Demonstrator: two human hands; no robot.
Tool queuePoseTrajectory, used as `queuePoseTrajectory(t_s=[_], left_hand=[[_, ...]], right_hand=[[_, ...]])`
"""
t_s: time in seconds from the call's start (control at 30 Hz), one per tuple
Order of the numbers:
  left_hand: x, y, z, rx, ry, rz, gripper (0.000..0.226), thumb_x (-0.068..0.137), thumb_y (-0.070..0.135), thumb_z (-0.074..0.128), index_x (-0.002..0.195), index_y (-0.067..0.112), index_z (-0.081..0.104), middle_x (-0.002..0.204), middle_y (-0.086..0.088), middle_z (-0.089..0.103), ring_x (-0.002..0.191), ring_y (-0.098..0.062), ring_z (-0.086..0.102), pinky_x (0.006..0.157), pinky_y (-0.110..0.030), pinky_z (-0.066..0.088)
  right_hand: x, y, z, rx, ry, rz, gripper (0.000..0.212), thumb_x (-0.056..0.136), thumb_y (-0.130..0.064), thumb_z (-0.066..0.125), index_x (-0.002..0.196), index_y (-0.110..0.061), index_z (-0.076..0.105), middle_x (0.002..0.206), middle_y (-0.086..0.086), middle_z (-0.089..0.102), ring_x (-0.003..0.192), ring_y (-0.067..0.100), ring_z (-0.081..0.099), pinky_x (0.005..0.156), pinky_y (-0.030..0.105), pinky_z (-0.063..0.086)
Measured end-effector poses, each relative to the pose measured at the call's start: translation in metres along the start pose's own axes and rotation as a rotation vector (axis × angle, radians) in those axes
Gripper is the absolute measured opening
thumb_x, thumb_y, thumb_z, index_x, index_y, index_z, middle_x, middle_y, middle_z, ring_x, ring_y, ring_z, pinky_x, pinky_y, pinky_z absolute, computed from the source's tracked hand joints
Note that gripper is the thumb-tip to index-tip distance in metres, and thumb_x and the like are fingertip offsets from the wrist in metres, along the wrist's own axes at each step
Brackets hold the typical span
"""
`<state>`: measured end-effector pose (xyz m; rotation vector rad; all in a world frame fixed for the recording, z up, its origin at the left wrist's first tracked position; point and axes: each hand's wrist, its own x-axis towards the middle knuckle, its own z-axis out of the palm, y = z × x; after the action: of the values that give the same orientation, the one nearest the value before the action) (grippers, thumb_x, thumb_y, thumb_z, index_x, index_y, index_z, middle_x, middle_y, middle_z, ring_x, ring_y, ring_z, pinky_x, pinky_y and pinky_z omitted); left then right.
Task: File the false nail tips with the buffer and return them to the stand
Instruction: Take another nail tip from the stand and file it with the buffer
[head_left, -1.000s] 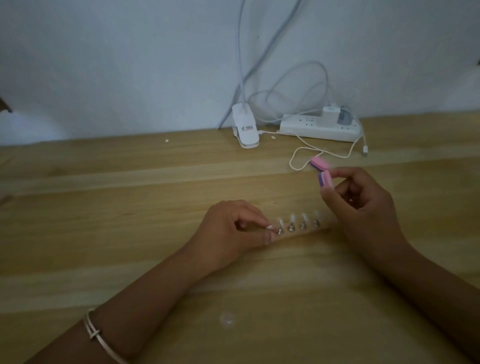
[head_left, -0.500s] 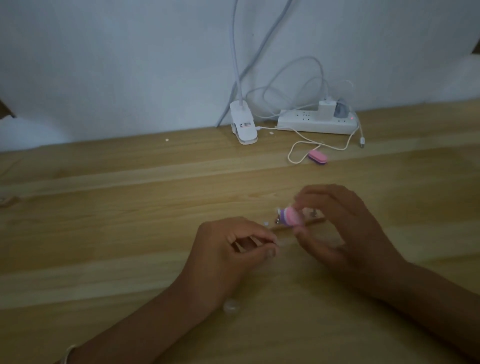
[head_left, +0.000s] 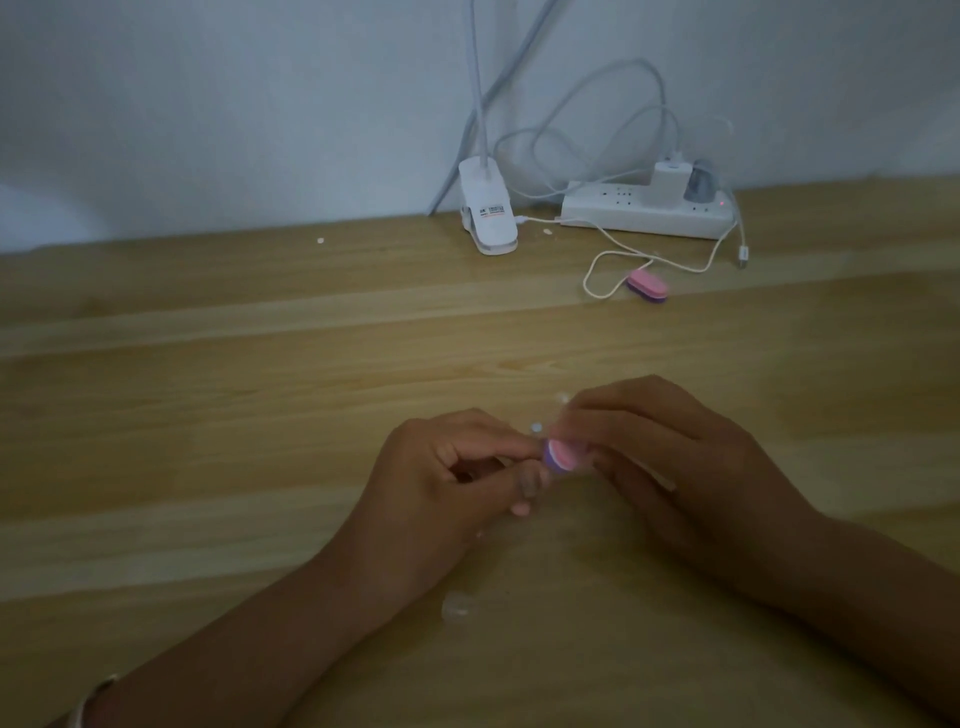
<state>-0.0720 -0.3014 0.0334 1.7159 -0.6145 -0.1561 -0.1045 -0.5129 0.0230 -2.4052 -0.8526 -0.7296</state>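
Observation:
My right hand grips a small pink, white and purple buffer between thumb and fingers. My left hand pinches a nail tip at its fingertips, right against the buffer; the tip itself is too small and blurred to make out. The stand lies behind my hands and is almost wholly hidden; two clear tips poke out above my fingers. The hands meet over the middle of the wooden table.
A second pink and purple buffer lies further back beside a looped white cable. A white clip lamp base and a white power strip stand by the wall. A clear loose tip lies between my forearms.
My left hand has taken a tip off the stand. My right hand came down and leftwards with the buffer until it met the left fingertips. The view shifted slightly.

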Motion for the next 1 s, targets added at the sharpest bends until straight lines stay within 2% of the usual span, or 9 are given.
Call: queuePoseTrajectory(t_s=[0.1,0.2,0.33,0.43,0.5,0.63,0.8,0.9,1.0], left_hand=[[0.0,-0.001,0.0,0.021,-0.028,0.026,0.009,0.074,0.028,0.076,0.081,0.023,0.078,0.068,0.004,0.067,0.057,-0.001,0.059,0.049,-0.011,0.041],[0.001,-0.004,-0.001,0.016,-0.026,0.005,0.007,0.077,0.024,0.075,0.084,0.024,0.079,0.068,0.002,0.067,0.056,-0.004,0.058,0.044,-0.014,0.041],[0.001,-0.003,-0.001,-0.01,-0.04,0.005,0.008,0.078,0.02,0.078,0.083,0.026,0.078,0.071,0.003,0.067,0.056,-0.005,0.06,0.045,-0.013,0.04],[0.002,-0.004,-0.001,0.012,-0.011,-0.031,0.008,0.079,0.019,0.076,0.086,0.019,0.079,0.077,0.001,0.068,0.054,-0.011,0.063,0.041,-0.017,0.04],[0.001,-0.003,-0.001,-0.004,-0.012,-0.041,0.007,0.079,0.021,0.078,0.086,0.019,0.079,0.078,0.0,0.068,0.054,-0.012,0.063,0.04,-0.019,0.04],[0.001,-0.001,-0.001,-0.03,-0.021,-0.052,0.014,0.073,0.033,0.079,0.084,0.024,0.079,0.08,0.002,0.069,0.055,-0.011,0.062,0.041,-0.019,0.04],[0.001,-0.004,0.0,-0.062,0.01,-0.086,0.011,0.076,0.015,0.073,0.085,0.018,0.079,0.082,-0.001,0.07,0.055,-0.011,0.061,0.041,-0.02,0.039],[0.002,-0.005,0.0,-0.061,0.017,-0.1,0.012,0.076,0.018,0.072,0.086,0.016,0.079,0.083,-0.001,0.07,0.055,-0.012,0.062,0.04,-0.02,0.039],[0.002,-0.003,-0.001,-0.061,-0.012,-0.095,0.01,0.078,0.021,0.077,0.087,0.018,0.079,0.085,-0.001,0.069,0.055,-0.012,0.063,0.04,-0.019,0.039]], right_hand=[[-0.002,-0.005,0.001,0.033,-0.006,-0.055,0.023,0.102,-0.01,0.053,0.118,-0.009,0.069,0.122,-0.002,0.058,0.11,0.012,0.058,0.096,0.021,0.043],[0.001,-0.002,-0.004,-0.022,-0.023,-0.021,0.023,0.097,-0.003,0.057,0.113,-0.008,0.072,0.115,0.002,0.064,0.104,0.013,0.059,0.092,0.023,0.046],[0.002,-0.011,0.001,0.008,0.022,-0.07,0.025,0.105,-0.044,0.049,0.102,-0.032,0.071,0.102,-0.015,0.068,0.093,-0.004,0.062,0.081,0.023,0.051],[0.003,-0.006,-0.001,-0.041,0.002,-0.019,0.018,0.095,-0.008,0.064,0.11,-0.012,0.074,0.11,0.001,0.068,0.098,0.013,0.061,0.086,0.027,0.048],[0.002,-0.007,0.001,-0.046,0.027,0.003,0.023,0.09,0.002,0.066,0.112,-0.004,0.072,0.11,0.009,0.067,0.098,0.02,0.061,0.086,0.031,0.049],[0.001,-0.006,0.001,-0.061,0.032,-0.085,0.022,0.095,-0.002,0.061,0.114,-0.002,0.072,0.111,0.012,0.066,0.097,0.023,0.062,0.087,0.029,0.049],[-0.001,-0.014,0.002,0.082,0.044,0.013,0.02,0.101,-0.019,0.058,0.108,-0.012,0.076,0.108,-0.003,0.069,0.096,0.009,0.062,0.086,0.02,0.046],[0.001,-0.009,0.001,-0.036,0.034,-0.06,0.02,0.097,-0.007,0.058,0.109,-0.005,0.074,0.11,0.008,0.068,0.098,0.02,0.063,0.089,0.025,0.048],[0.002,-0.003,0.0,-0.029,0.073,-0.033,0.02,0.096,-0.008,0.058,0.109,-0.002,0.073,0.109,0.01,0.067,0.098,0.022,0.062,0.089,0.029,0.049]])
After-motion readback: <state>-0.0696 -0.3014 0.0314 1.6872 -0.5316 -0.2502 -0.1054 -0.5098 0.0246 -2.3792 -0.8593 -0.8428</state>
